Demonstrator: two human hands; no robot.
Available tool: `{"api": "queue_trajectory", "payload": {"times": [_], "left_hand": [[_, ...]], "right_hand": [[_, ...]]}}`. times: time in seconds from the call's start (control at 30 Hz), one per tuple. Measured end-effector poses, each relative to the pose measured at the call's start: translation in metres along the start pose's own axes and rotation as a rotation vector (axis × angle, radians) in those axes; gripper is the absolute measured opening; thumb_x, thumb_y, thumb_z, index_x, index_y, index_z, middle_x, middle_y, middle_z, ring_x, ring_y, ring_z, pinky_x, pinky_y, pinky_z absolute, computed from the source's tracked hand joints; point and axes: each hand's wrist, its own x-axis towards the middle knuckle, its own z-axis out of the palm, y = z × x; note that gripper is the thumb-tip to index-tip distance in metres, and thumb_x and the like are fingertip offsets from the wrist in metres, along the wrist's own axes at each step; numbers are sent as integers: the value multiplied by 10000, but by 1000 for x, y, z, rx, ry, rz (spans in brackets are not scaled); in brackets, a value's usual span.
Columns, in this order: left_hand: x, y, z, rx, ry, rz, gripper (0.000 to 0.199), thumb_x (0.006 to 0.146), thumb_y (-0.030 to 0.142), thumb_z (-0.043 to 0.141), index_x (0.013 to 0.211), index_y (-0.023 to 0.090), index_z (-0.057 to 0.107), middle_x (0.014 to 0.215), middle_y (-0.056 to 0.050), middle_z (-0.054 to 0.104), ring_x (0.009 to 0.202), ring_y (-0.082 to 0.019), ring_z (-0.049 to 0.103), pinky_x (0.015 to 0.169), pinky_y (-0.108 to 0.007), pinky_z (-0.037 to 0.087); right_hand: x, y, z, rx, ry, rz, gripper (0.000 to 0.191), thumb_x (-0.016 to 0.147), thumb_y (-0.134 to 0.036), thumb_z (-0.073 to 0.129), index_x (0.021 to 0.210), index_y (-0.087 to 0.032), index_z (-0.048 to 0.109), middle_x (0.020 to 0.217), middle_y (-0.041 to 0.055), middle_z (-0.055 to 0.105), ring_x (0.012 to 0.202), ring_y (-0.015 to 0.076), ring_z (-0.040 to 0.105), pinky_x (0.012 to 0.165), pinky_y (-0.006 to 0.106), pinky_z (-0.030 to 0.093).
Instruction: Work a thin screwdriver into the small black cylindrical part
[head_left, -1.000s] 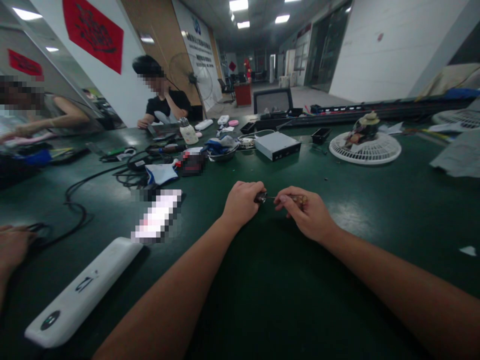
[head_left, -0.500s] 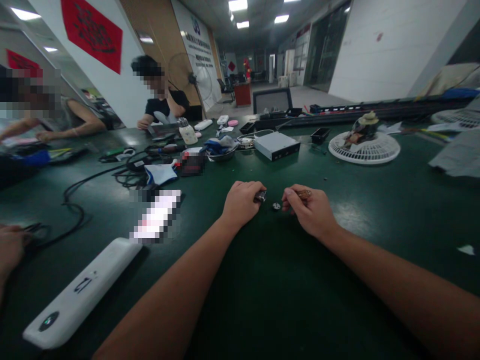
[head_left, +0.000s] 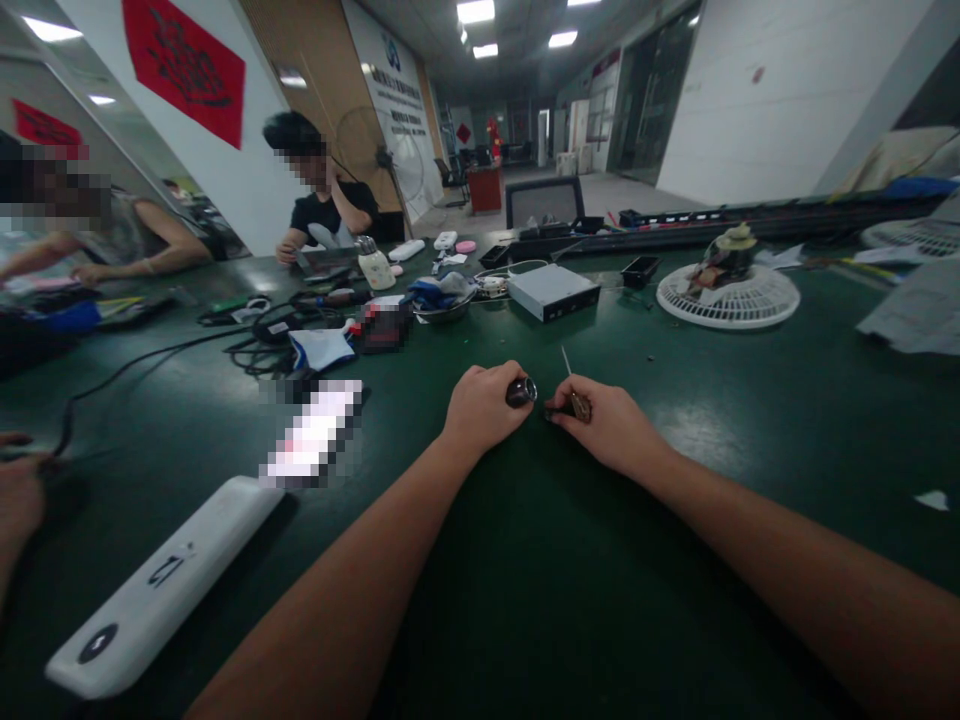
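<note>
While the left hand [head_left: 482, 408] grasps a dark, metal-rimmed cylinder [head_left: 519, 392] mid-frame, the right hand [head_left: 602, 415], holding a brown-handled screwdriver [head_left: 580, 406], seemingly retrieves a small dark part [head_left: 549, 412]; lifting requires steadiness.

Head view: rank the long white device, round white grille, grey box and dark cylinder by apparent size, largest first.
1. Long white device, close to the camera
2. Round white grille
3. Grey box
4. Dark cylinder, partly covered by the left hand
</note>
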Motion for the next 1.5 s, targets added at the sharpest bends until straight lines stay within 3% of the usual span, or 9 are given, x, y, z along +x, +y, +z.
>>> {"api": "queue_trajectory", "payload": {"times": [0.27, 0.5, 0.7, 1.03, 1.23, 1.4, 1.5], "left_hand": [[0, -3, 2, -53, -96, 91, 178, 879, 333, 671, 1033, 244, 673, 955, -2, 752, 886, -205, 687, 816, -356, 446], [0, -3, 3, -41, -152, 177, 260, 875, 364, 690, 1114, 261, 686, 987, -17, 753, 916, -219, 672, 871, -376, 422], [-1, -3, 2, -39, -167, 273, 302, 886, 404, 683, 1144, 248, 679, 935, -29, 733, 885, -208, 657, 868, -362, 423], [-1, -2, 0, -60, -140, 365, 267, 907, 368, 674, 1143, 243, 674, 983, -21, 749, 914, -192, 670, 911, -362, 413], [-2, 0, 0, -23, -99, 294, 285, 871, 319, 695, 1141, 232, 674, 991, -24, 752, 922, -214, 664, 883, -380, 420], [-1, -2, 1, -12, -37, 167, 237, 829, 288, 719, 1057, 233, 691, 949, -17, 758, 857, -217, 669, 848, -383, 429], [0, -3, 1, 3, 12, 66, 170, 825, 293, 721, 983, 236, 697, 891, -15, 753, 828, -222, 670, 821, -382, 437]], "right_hand": [[-2, 0, -2, 138, 91, -18, 192, 778, -152, 735, 845, -239, 578, 836, 0, 717, 746, 196, 670, 696, 338, 494], [-3, -4, 0, 327, 160, -64, 215, 805, -170, 713, 856, -245, 518, 921, 33, 745, 835, 217, 700, 739, 367, 527], [-3, -6, -2, 235, 212, -62, 215, 804, -160, 712, 831, -242, 515, 868, 26, 733, 793, 210, 682, 701, 353, 500], [-2, -4, -2, 101, 166, 28, 253, 773, -254, 782, 850, -244, 541, 784, -8, 682, 660, 182, 630, 621, 319, 452], [-2, -5, -2, 91, 189, -11, 105, 922, -308, 633, 980, -227, 599, 820, 29, 699, 674, 195, 641, 633, 332, 456], [-5, -4, -3, 323, 224, -56, 271, 1030, -410, 496, 1169, -216, 625, 906, 53, 744, 816, 213, 720, 705, 329, 511], [-8, -5, -4, 393, 239, -126, 308, 1030, -434, 505, 1140, -222, 698, 943, 58, 752, 869, 210, 724, 717, 324, 522]]}}
